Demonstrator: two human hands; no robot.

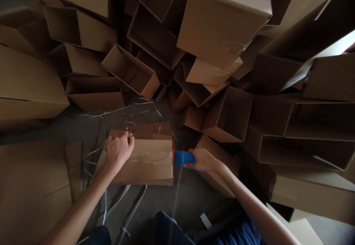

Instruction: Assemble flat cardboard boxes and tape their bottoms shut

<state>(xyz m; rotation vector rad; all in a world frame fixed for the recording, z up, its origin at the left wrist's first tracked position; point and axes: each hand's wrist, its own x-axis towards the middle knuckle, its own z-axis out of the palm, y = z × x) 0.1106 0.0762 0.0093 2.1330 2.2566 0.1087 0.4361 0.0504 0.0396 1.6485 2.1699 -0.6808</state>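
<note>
A closed cardboard box point(149, 167) lies on the floor in front of me, with a strip of clear tape along its top seam. My left hand point(119, 148) rests on the box's left end, fingers curled over the far edge. My right hand point(203, 160) grips a blue tape dispenser point(183, 157) at the box's right edge, where the tape strip ends. A thin strand of tape trails down from the dispenser.
Many empty cardboard boxes point(222, 19) are piled high all around, open ends facing several ways. Flattened cardboard point(33, 185) lies on the floor at left. White plastic straps point(116, 200) are scattered on the grey floor. My knees in dark blue trousers point(166, 230) show at the bottom.
</note>
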